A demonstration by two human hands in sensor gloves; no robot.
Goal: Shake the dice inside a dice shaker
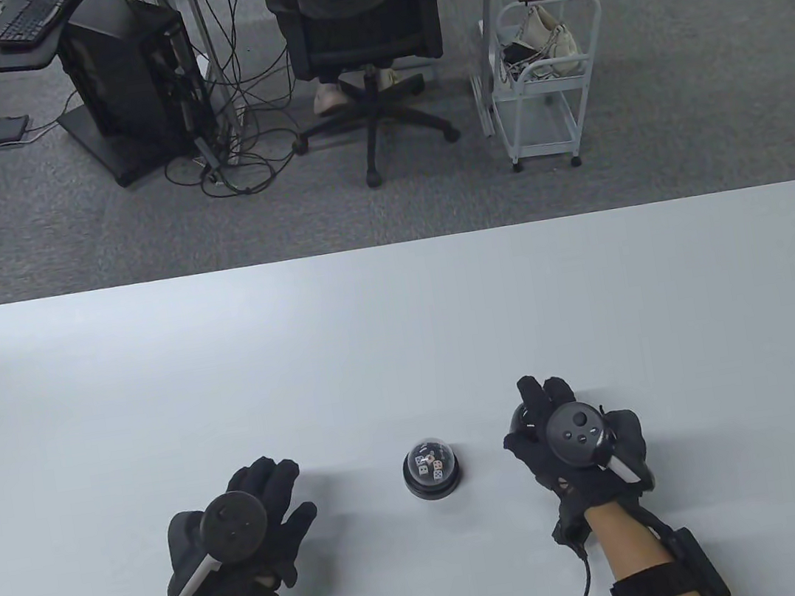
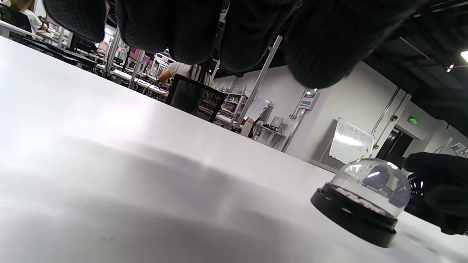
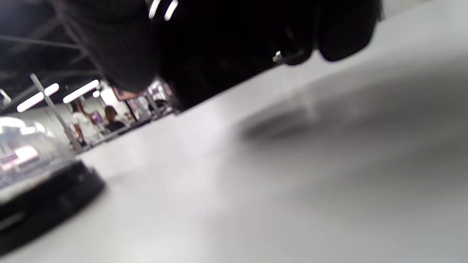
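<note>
The dice shaker [image 1: 431, 470] sits upright on the white table [image 1: 387, 329], near its front edge and about midway between the two hands, touched by neither. It is a clear dome [image 2: 373, 184] on a round black base [image 2: 353, 219], and a handful of small dice [image 1: 429, 464] lie inside under the dome, pale ones with one that looks orange. To its left, a little apart, the left hand [image 1: 255, 521] lies palm down over the table with its fingers [image 2: 190, 33] spread and holding nothing; in the left wrist view those fingertips hang above the tabletop rather than pressing on it. To the right, about as far off, the right hand [image 1: 572, 440] is also palm down and empty, its fingers loosely extended and pointing away from the person, its thumb side nearest the shaker. The right wrist view is blurred, showing only the shaker's dark base at the left edge and gloved fingers overhead. Beyond the table's far edge, on the grey carpet, stand a black office chair [image 1: 362, 34], a computer tower [image 1: 130, 84] with tangled cables, and a white wire cart [image 1: 544, 82].
</note>
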